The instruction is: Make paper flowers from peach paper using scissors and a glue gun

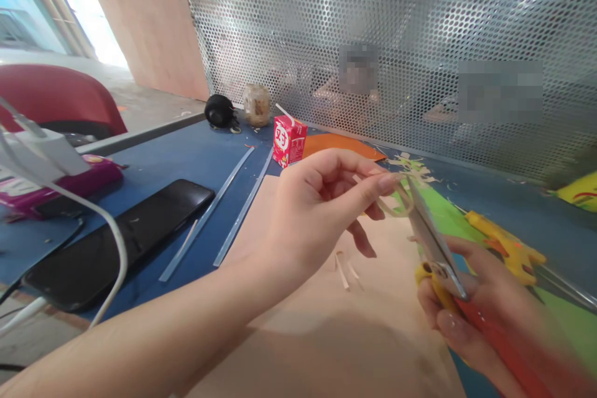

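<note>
My left hand [321, 211], fingers pinched, holds a thin pale strip [407, 204] curled into a loop, perhaps of paper. Around the handles of a pair of scissors [431, 230] my right hand [480, 305] is closed; it is partly blurred. The scissors have metal blades and yellow and red handles. Their blade tips point up beside the curled strip, and I cannot tell whether they touch it. Under both hands lies a tan sheet [298, 336], with a few cut slivers [342, 270] on it.
A yellow glue gun [506, 245] lies right, by green paper [443, 211] and scraps [410, 165]. Behind stand a red drink carton [289, 140] and a jar [257, 104]. Clear glue sticks [209, 211], a phone [125, 242] and a cabled power strip [60, 177] are left.
</note>
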Action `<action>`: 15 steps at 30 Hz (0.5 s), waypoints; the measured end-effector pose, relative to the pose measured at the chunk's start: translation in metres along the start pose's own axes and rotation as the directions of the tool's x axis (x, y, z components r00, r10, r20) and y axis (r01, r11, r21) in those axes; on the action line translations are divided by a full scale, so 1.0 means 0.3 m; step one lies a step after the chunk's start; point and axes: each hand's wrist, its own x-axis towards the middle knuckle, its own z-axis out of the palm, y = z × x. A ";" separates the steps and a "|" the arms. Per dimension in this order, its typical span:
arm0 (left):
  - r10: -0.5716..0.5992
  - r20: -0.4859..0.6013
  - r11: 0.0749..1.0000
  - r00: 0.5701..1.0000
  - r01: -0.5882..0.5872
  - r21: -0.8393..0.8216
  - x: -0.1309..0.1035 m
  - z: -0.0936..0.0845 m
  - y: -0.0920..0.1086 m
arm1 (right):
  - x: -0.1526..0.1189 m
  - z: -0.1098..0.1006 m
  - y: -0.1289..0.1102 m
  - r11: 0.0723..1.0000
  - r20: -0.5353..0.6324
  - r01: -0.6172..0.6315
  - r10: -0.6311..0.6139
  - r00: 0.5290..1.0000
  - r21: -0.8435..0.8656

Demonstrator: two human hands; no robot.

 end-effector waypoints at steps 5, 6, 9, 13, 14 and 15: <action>-0.005 -0.017 1.000 1.000 0.005 0.017 0.000 0.002 0.002 | 0.000 -0.022 0.003 1.000 0.049 0.004 -0.002 0.999 -0.029; -0.006 -0.016 1.000 1.000 0.007 0.016 0.000 0.003 0.003 | -0.001 -0.021 0.001 1.000 0.044 -0.001 0.002 0.999 -0.022; -0.013 -0.009 1.000 1.000 0.013 0.006 0.000 0.003 0.002 | -0.001 -0.007 -0.011 0.999 0.038 -0.046 0.046 0.998 -0.003; -0.017 -0.014 1.000 1.000 0.016 -0.005 -0.001 0.004 0.002 | -0.003 0.018 -0.026 0.995 -0.054 -0.094 0.094 0.994 0.016; -0.015 -0.017 1.000 1.000 0.015 -0.006 0.000 0.003 0.002 | -0.004 0.021 -0.028 0.995 -0.069 -0.099 0.100 0.993 0.025; -0.012 -0.019 1.000 1.000 0.012 -0.005 0.001 0.003 0.002 | -0.006 0.023 -0.030 0.994 -0.072 -0.103 0.105 0.992 0.033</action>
